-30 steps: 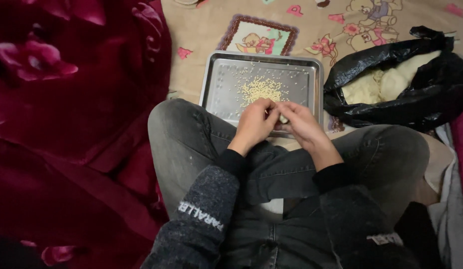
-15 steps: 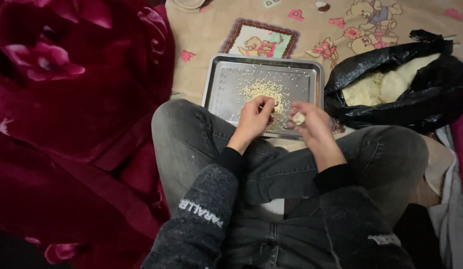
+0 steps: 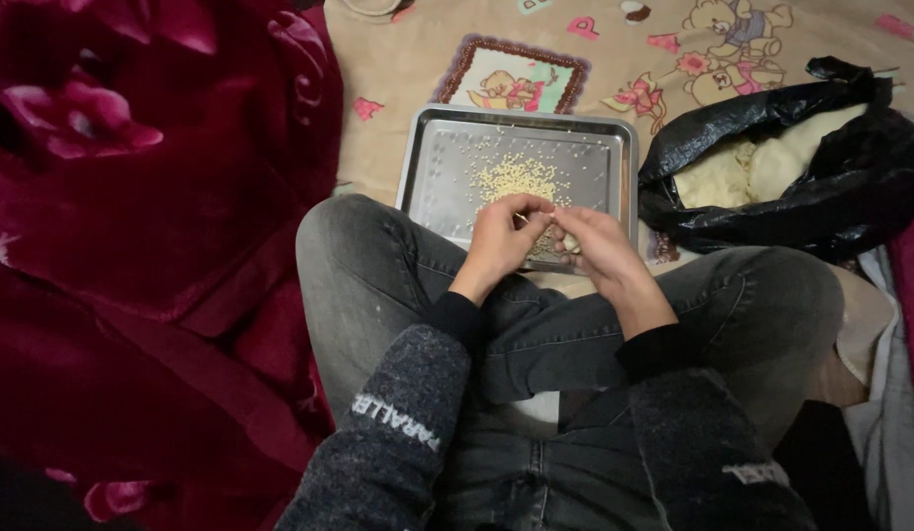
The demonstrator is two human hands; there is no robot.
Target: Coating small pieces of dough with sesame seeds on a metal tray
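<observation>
Head view: the person sits cross-legged on a floor covering, with a metal tray resting just beyond the knees. The left hand and right hand meet over the near edge of the tray, fingertips touching. Between the fingers sits a small pale lump, apparently a piece of dough; the right hand's fingers are curled around it, and the left hand's fingers pinch at its tip. Exactly how much each hand grips is partly hidden by the knuckles.

Just beyond the fingers, near the tray's centre, lies a heap of small pale pellets, with loose ones scattered around it. To the right of the fingers, well apart from the tray's content but close beside its rim, an open black bag holds a larger pale dough mass. To the left of the fingers lies a dark red blanket. A beige cartoon-print mat carries the tray.

Procedure note, as judged from the hand posture:
- Keep both hands over the tray so that each pinched-off pellet drops inside the rim.
- Pinch only a small, even amount at the lump's tip.
- Hold the lump lightly; a hard squeeze would likely flatten it.
- Release pellets beside the heap rather than onto it, as they may stick together.
</observation>
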